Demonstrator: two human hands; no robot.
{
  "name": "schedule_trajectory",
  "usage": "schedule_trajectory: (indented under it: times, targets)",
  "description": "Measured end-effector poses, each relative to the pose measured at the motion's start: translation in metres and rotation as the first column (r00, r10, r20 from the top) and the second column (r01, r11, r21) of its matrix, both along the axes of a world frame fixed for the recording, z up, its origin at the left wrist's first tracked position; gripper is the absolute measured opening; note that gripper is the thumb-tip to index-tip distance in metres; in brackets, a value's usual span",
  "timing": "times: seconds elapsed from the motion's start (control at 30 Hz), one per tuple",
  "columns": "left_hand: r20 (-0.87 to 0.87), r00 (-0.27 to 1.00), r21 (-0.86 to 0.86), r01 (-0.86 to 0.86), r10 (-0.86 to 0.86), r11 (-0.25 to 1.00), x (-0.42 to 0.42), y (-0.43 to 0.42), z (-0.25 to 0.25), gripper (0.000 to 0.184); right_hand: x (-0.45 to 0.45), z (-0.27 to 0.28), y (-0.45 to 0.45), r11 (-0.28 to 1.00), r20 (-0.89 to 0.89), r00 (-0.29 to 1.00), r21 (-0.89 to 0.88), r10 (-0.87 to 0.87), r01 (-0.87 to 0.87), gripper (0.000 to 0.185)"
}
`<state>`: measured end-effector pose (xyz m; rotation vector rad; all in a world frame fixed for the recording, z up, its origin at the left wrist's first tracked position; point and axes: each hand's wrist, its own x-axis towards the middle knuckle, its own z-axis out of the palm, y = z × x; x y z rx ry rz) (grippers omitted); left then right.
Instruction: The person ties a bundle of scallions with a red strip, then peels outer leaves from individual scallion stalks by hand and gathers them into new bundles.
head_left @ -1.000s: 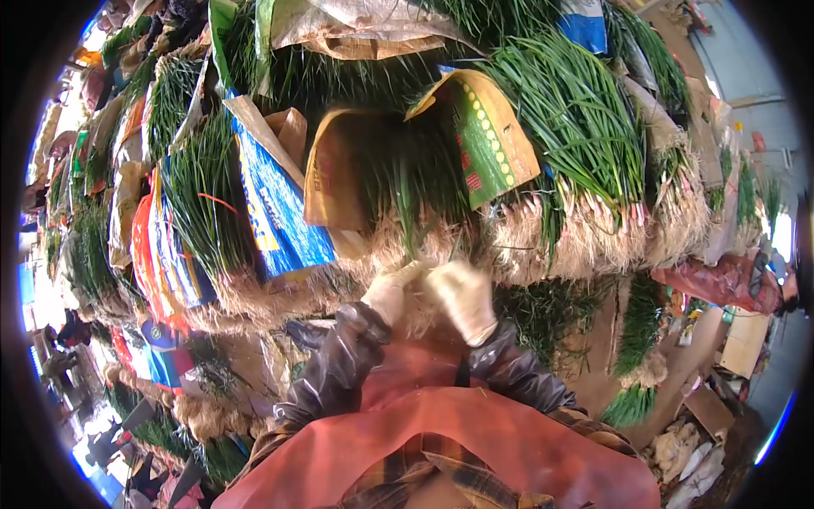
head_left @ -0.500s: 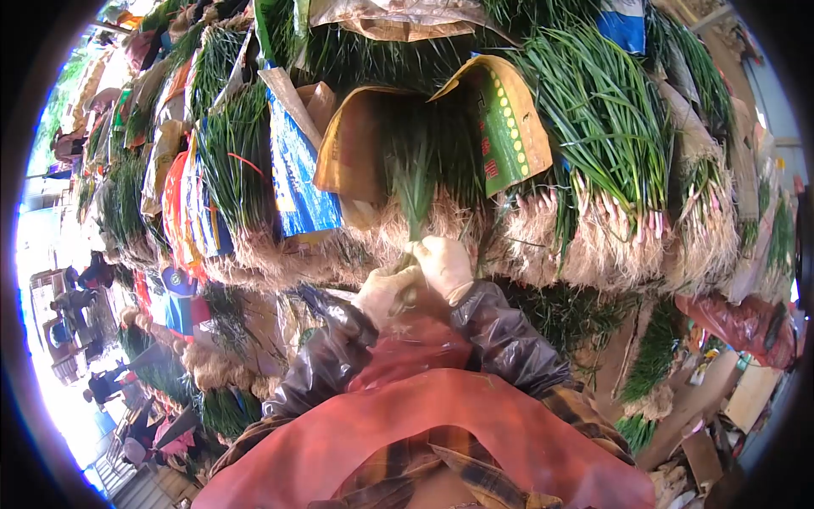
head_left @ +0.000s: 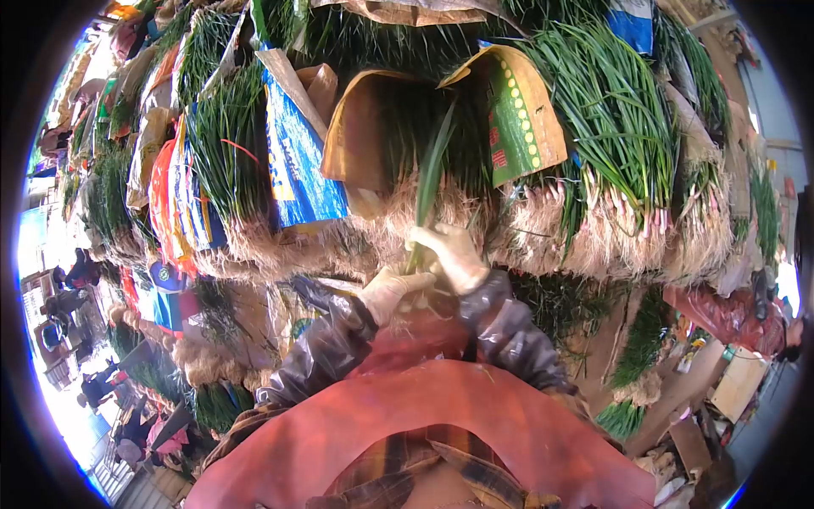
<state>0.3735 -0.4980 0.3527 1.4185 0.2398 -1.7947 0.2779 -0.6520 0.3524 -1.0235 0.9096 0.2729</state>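
Observation:
My left hand [head_left: 395, 290], in a pale glove, is closed round the lower part of a green garlic stalk [head_left: 431, 174] in front of my chest. Its long flat leaves point up and away from me. Slightly higher and to the right, my gloved right hand [head_left: 454, 254] pinches the same stalk between thumb and fingers. The stalk's lower end is hidden by my hands. Just beyond them, a bundle of rooted green garlic [head_left: 407, 208] stands inside an open yellow-brown sack wrapper [head_left: 360, 127].
More green garlic bundles [head_left: 615, 127] with hairy roots line the row to either side. A blue-and-white sack [head_left: 297, 153] stands at the left, a green-and-yellow flap [head_left: 517, 119] at the right. A red bundle of plastic [head_left: 729, 318] lies far right.
My right hand has shifted a little right and its fingers have spread wider from my left. The leaves, blurred and fanned before, now show as a narrow, clear blade leaning right.

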Motion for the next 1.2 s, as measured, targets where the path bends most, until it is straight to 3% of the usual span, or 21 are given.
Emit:
schedule_trajectory:
  times: [0.07, 0.13, 0.2, 0.23, 0.3, 0.33, 0.4, 0.47, 0.5, 0.53, 0.57, 0.63, 0.73, 0.77, 0.8, 0.9, 0.97, 1.0, 1.03, 1.13, 1.2]
  targets:
    - [-0.005, 0.996, -0.015, -0.09, 0.09, 0.996, -0.003, -0.002, 0.006, 0.012, 0.013, -0.036, 0.023, 0.922, 0.01, 1.0, -0.387, 0.014, -0.009, 0.028]
    - [-0.046, 0.986, 0.004, -0.16, 0.16, 0.987, 0.005, -0.008, 0.016, 0.014, 0.013, -0.038, 0.031, 0.388, 0.047, 0.988, -0.921, 0.146, -0.014, 0.031]
    - [-0.137, 0.971, 0.005, -0.198, 0.196, 0.98, 0.001, -0.003, 0.019, 0.016, -0.002, -0.058, 0.025, 0.671, -0.027, 0.948, -0.713, -0.318, 0.205, 0.029]
    - [-0.158, 0.97, 0.006, -0.187, 0.186, 0.982, 0.003, -0.011, 0.043, 0.016, -0.013, -0.069, 0.008, 0.693, -0.114, 0.749, -0.49, -0.652, 0.528, 0.029]
    - [-0.229, 0.962, -0.129, -0.181, 0.149, 0.975, 0.008, 0.023, 0.041, 0.024, -0.039, -0.112, -0.001, 0.581, -0.004, 0.662, -0.482, -0.75, 0.656, 0.029]
    - [-0.247, 0.927, -0.245, -0.342, 0.283, 0.907, 0.017, 0.031, 0.05, 0.026, -0.063, -0.071, -0.013, 0.928, -0.29, 0.957, -0.351, 0.018, -0.124, 0.03]
    - [-0.193, 0.839, -0.401, -0.541, 0.509, 0.739, 0.018, 0.038, 0.048, 0.033, -0.052, -0.065, -0.004, 0.59, -0.475, 0.65, -0.292, 0.594, -0.752, 0.037]
    - [-0.345, 0.795, -0.385, -0.604, 0.499, 0.697, 0.016, 0.039, 0.031, 0.037, -0.02, -0.041, -0.015, 0.431, -0.478, 0.684, -0.538, 0.552, -0.724, 0.048]
    - [-0.424, 0.766, -0.395, -0.637, 0.483, 0.662, 0.014, 0.036, 0.01, 0.04, 0.022, -0.053, -0.023, 0.497, -0.199, 0.974, -0.838, 0.109, -0.227, 0.052]
    - [-0.4, 0.787, -0.396, -0.611, 0.47, 0.686, 0.015, 0.036, 0.008, 0.04, 0.025, -0.064, -0.024, 0.508, -0.179, 0.982, -0.842, 0.056, -0.182, 0.049]
    - [-0.398, 0.788, -0.396, -0.609, 0.47, 0.687, 0.016, 0.034, 0.003, 0.04, 0.042, -0.093, -0.029, 0.183, -0.299, 0.954, -0.938, 0.006, -0.295, 0.038]
    - [-0.581, 0.735, -0.463, -0.651, 0.348, 0.602, 0.013, 0.028, -0.008, 0.043, 0.066, -0.108, -0.044, 0.36, -0.551, 0.83, -0.76, 0.083, -0.541, 0.027]
    - [-0.458, 0.823, -0.417, -0.533, 0.336, 0.736, 0.03, 0.018, -0.011, 0.046, 0.054, -0.079, -0.056, 0.52, -0.362, 0.924, -0.816, -0.118, -0.253, 0.021]
    - [-0.368, 0.873, -0.378, -0.455, 0.32, 0.806, 0.035, 0.013, -0.012, 0.047, 0.04, -0.074, -0.042, 0.123, -0.116, 0.98, -0.988, -0.163, -0.097, 0.021]
    - [-0.132, 0.886, -0.162, -0.462, 0.445, 0.872, 0.033, -0.019, 0.016, 0.041, 0.031, -0.051, -0.029, 0.11, -0.225, 0.972, -0.97, -0.075, -0.216, 0.022]
    - [0.116, 0.947, -0.316, -0.252, 0.301, 0.915, 0.023, -0.035, -0.022, 0.032, 0.012, -0.035, 0.024, -0.171, -0.173, 0.941, -0.977, 0.292, -0.126, 0.024]
    - [0.113, 0.917, -0.212, -0.354, 0.383, 0.911, 0.023, -0.047, -0.015, 0.024, 0.008, -0.038, 0.042, -0.143, -0.32, 0.873, -0.947, 0.368, -0.288, 0.013]
    - [0.041, 0.911, -0.189, -0.396, 0.411, 0.898, 0.026, -0.043, -0.017, 0.023, 0.003, 0.003, 0.034, 0.251, 0.195, 0.894, -0.963, 0.404, 0.097, 0.014]
    - [-0.038, 0.896, -0.168, -0.443, 0.443, 0.881, 0.032, -0.038, -0.019, 0.022, -0.003, 0.004, 0.033, 0.291, 0.118, 0.885, -0.957, 0.45, -0.02, 0.023]
    - [-0.435, 0.828, -0.149, -0.453, 0.353, 0.879, 0.049, -0.013, -0.002, 0.031, 0.001, -0.005, 0.007, 0.444, 0.306, 0.951, -0.859, 0.048, 0.254, 0.051]
    - [-0.599, 0.73, -0.13, -0.492, 0.327, 0.861, 0.047, -0.003, 0.004, 0.034, 0.022, 0.002, 0.0, 0.95, 0.275, 0.955, -0.256, -0.108, 0.181, 0.054]
